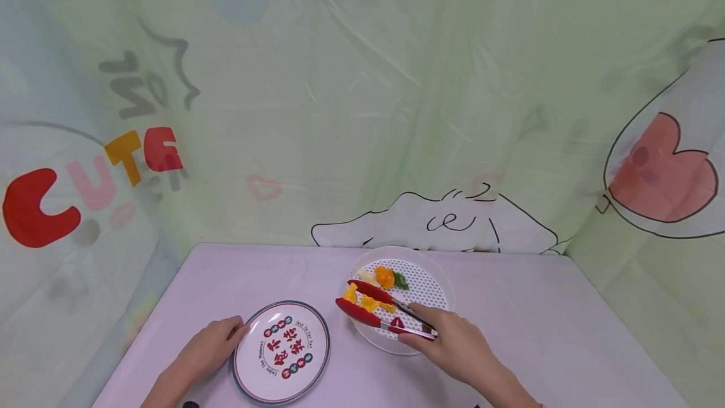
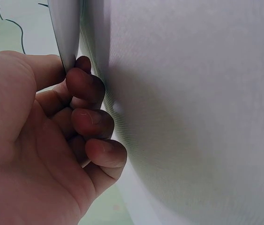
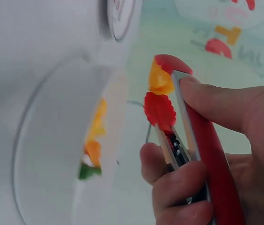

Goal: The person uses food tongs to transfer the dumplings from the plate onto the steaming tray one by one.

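Note:
My left hand pinches the left rim of a white plate with a dark edge and red lettering. In the left wrist view, the thumb and curled fingers meet at the plate's edge. My right hand grips metal tongs with red tips. Between those tips sits a yellow food-like piece. The tips are over the left side of a round white perforated basket. Inside it lie an orange round piece, a green piece, a pale piece, another yellow piece and a red piece.
The plate and basket stand side by side on a pale lilac table. Behind the table hangs a light green printed curtain, with more curtain at both sides. A small dark object shows at the bottom edge beside the left forearm.

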Tool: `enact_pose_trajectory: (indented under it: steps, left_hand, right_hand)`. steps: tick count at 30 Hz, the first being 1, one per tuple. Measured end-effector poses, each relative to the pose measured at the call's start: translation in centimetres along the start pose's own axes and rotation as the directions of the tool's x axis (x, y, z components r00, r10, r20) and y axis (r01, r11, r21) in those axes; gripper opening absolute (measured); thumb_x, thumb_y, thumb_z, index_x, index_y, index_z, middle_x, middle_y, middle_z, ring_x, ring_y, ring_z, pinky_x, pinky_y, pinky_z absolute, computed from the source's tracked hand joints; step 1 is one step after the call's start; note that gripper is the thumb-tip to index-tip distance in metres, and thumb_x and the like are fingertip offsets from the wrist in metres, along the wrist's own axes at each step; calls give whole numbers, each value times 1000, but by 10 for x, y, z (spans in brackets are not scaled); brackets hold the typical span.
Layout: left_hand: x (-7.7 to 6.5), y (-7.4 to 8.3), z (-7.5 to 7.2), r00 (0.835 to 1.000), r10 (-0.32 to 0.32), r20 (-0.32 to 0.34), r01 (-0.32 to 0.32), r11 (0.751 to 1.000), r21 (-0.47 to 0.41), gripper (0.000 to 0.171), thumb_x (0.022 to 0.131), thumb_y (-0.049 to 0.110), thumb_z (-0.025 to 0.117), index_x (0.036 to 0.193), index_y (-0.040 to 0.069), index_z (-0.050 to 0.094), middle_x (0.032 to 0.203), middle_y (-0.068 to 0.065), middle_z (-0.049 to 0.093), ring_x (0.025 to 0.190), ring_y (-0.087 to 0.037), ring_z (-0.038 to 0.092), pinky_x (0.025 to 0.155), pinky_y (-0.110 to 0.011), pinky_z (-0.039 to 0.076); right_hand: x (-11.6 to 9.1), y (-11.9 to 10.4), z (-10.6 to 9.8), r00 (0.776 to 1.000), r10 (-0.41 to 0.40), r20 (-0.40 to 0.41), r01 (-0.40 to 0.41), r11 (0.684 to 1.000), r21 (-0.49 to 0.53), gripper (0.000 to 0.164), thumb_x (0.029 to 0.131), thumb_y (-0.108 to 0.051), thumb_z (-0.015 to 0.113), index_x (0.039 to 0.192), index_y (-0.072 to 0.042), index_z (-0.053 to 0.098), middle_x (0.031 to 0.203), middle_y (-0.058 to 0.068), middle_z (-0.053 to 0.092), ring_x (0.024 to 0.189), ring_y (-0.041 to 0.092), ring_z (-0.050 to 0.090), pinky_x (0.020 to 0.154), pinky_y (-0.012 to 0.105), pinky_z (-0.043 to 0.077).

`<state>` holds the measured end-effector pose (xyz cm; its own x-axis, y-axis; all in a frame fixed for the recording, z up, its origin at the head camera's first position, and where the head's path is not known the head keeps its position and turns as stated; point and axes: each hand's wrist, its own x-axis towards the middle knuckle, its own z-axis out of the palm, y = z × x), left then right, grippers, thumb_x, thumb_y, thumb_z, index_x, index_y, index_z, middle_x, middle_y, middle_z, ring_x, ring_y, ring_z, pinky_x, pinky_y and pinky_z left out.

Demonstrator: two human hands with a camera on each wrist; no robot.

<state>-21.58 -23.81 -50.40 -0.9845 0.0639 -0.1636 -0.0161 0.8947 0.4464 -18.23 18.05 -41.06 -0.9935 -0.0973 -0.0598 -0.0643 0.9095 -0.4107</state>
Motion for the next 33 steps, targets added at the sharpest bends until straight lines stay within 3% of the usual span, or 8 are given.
enact_pose_trajectory:
  steps: [5, 11, 17, 22, 33]
  left_hand:
    - [1, -1, 1, 1000, -5, 0, 5, 1000, 2, 20, 102, 29, 58, 101, 11, 66, 77, 3, 58, 74, -14, 51, 70, -35, 47]
    - [1, -1, 1, 1000, -2, 0, 2, 1000, -1, 20, 102, 28, 58, 102, 10, 67, 77, 3, 59, 75, -15, 51, 70, -36, 47]
    - [1, -1, 2, 1000, -3, 0, 3, 1000, -8, 19, 102, 28, 58, 100, 11, 66, 75, 3, 57, 73, -14, 50, 68, -35, 45]
    - [0, 0, 2, 1000, -1, 3, 1, 1000, -12, 19, 102, 28, 58, 101, 11, 67, 76, 3, 58, 73, -14, 50, 69, -35, 45]
    - [1, -3, 2, 1000, 11, -8, -11, 1000, -6, 18, 101, 28, 59, 99, 12, 66, 76, 4, 57, 73, -14, 50, 68, -34, 44]
  right_hand:
    - [-1, 21, -25, 998, -45, -46, 43, 997, -61, 69, 80, -57, 77, 133, -13, 66, 124, 11, 70, 108, 30, 67, 85, 52, 56]
    - [2, 39, -42, 999, -47, -24, 45, 995, -92, 70, 81, -53, 77, 132, -6, 64, 116, 12, 72, 90, 22, 65, 71, 43, 54]
    - [10, 48, -48, 999, 11, 36, -6, 993, -121, 72, 81, -51, 79, 130, -1, 63, 112, 15, 72, 79, 20, 56, 63, 34, 49]
    - [15, 50, -51, 996, 36, 78, -22, 985, -169, 68, 79, -48, 80, 125, 0, 66, 107, 15, 72, 79, 20, 57, 66, 37, 54]
    - [23, 52, -47, 992, 53, 115, -28, 979, -203, 67, 78, -48, 81, 123, 0, 68, 103, 14, 72, 76, 21, 56, 63, 36, 49]
